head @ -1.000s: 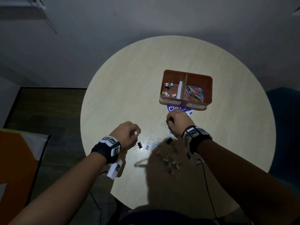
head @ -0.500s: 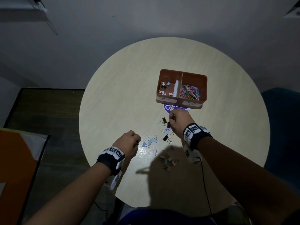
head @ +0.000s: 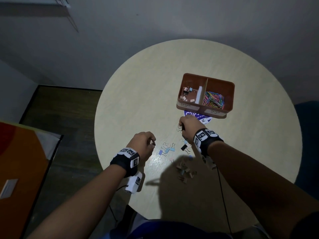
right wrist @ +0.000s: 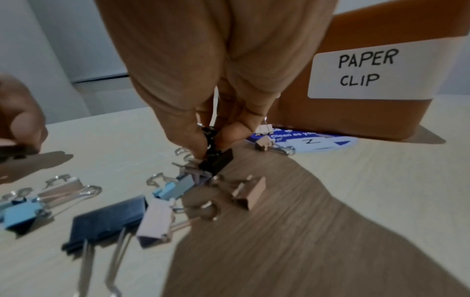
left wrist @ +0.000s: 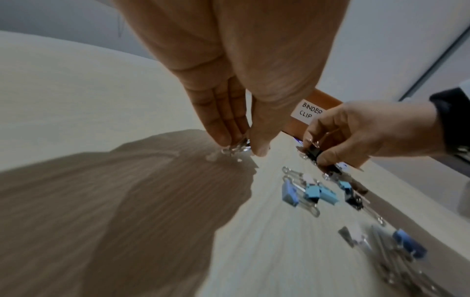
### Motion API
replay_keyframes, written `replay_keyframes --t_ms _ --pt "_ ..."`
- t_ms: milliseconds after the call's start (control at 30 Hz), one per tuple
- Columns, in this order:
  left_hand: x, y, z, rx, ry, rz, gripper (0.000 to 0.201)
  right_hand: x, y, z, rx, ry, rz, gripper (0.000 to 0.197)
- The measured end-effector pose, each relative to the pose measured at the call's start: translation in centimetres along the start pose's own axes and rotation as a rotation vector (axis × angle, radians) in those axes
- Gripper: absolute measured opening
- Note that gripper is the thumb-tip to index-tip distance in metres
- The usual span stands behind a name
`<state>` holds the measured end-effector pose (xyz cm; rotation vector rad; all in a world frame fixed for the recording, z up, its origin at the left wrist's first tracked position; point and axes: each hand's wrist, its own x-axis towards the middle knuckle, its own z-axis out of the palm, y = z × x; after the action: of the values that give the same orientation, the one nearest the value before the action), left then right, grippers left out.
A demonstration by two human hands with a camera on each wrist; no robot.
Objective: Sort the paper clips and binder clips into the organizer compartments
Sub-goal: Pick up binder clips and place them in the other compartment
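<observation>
A brown two-compartment organizer (head: 179,105) stands on the round table. Its left side, labelled BINDER CLIP, holds a few binder clips (head: 185,94). Its right side, labelled PAPER CLIP (right wrist: 366,70), holds coloured paper clips (head: 213,99). My left hand (head: 151,142) pinches a small dark binder clip (left wrist: 236,148) by its silver handles, just above the table. Just in front of the organizer, my right hand (head: 181,127) pinches a black binder clip (right wrist: 217,159) low over other clips. Loose blue binder clips (head: 167,150) and a black one (head: 184,147) lie between my hands.
A pile of tan and pink binder clips (head: 184,170) lies in my shadow near the table's front. A blue round sticker (head: 203,118) shows under the organizer's front edge. The table edge (head: 98,152) runs close to my left wrist. A blue chair (head: 309,135) is at the right.
My left hand closed over the black binder clip that lay beside it and now holds it off the table. My right hand stayed in front of the organizer, gripping a black clip.
</observation>
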<state>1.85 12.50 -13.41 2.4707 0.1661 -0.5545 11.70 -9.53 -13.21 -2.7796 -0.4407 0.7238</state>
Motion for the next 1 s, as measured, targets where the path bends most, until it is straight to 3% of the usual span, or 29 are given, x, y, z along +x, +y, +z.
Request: replay_keyframes --t_ms 367,533,700,833,1000 --pt "1.9 2.4 -1.8 -0.055 0.042 -0.028 0.014 -0.8 0.9 -0.3 0.198 0.112 0.009 0.023" --pt "1.9 1.9 -0.9 -0.015 0.004 -0.023 0.014 -0.6 0.5 -0.1 0.093 -0.002 -0.006 0.026" --pt "2.0 1.9 -1.2 -0.005 0.011 -0.016 0.012 -0.5 0.3 -0.3 0.045 -0.001 0.021 0.023" --pt "3.1 4.2 -2.7 -0.012 0.061 0.060 0.008 -1.1 -0.1 -1.2 0.126 0.078 0.015 0.019" --pt "7.1 10.1 -5.7 -0.031 0.196 0.271 0.015 -2.6 -0.1 -3.4 0.270 0.206 -0.011 0.021"
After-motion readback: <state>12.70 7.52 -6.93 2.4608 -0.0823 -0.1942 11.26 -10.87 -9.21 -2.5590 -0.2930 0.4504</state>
